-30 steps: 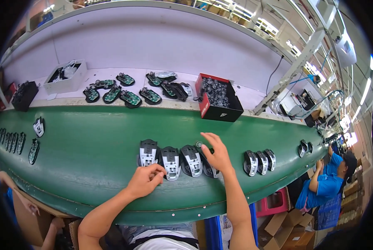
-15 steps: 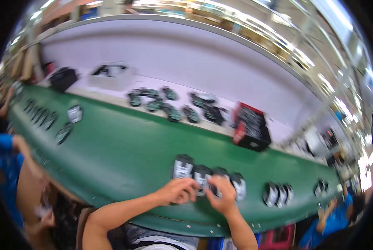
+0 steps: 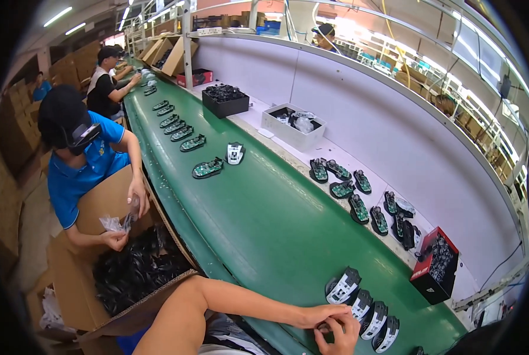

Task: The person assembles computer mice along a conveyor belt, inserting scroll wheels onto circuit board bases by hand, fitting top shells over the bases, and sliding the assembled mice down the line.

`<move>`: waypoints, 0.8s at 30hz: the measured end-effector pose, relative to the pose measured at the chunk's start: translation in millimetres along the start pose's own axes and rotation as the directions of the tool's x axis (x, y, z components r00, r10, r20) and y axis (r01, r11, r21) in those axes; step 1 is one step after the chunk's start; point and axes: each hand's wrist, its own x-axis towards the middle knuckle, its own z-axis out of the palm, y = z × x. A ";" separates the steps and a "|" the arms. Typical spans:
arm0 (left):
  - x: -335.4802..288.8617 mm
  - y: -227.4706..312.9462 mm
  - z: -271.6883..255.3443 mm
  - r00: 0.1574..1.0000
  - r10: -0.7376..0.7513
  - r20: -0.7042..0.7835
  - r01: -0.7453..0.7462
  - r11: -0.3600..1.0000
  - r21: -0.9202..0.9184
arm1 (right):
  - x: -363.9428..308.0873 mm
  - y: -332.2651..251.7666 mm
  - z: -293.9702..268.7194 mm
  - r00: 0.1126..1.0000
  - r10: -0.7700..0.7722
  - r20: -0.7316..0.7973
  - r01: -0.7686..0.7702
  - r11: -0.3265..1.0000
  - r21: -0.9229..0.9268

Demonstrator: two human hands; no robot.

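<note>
Lined up before me at the lower right of the frame are four curved shells (image 3: 374, 321), black and pale silver, set close together in a slanting row. Each points its black end toward the upper right, its silver face with cut-outs showing.

A head-worn fisheye looks down the green belt (image 3: 264, 207).

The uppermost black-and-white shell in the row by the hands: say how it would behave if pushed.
The uppermost shell is probably stiff: its moulded-looking form shows no sag. Cutouts in its white part suggest it may be light. On the smooth-looking green belt, its broad shape would likely slide rather than roll.
</note>
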 end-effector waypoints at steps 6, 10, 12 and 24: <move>3.9 2.3 -0.1 0.998 0.039 0.056 -0.032 0.992 -0.122 | -13.8 5.8 -10.0 0.972 0.217 0.091 -0.218 0.976 -0.006; -7.6 3.3 -2.6 0.993 0.065 0.100 -0.058 0.995 -0.075 | -1.5 -1.4 -11.2 0.968 0.113 0.225 -0.096 0.992 -0.083; -9.7 13.3 12.7 0.992 -0.002 0.129 0.018 0.993 -0.119 | -28.7 13.1 5.1 0.961 0.277 0.019 -0.274 0.934 0.229; -67.5 242.2 -134.0 0.009 1.000 -0.010 0.527 0.003 0.850 | -30.7 50.3 -35.5 0.409 0.130 0.903 -0.669 -0.630 0.394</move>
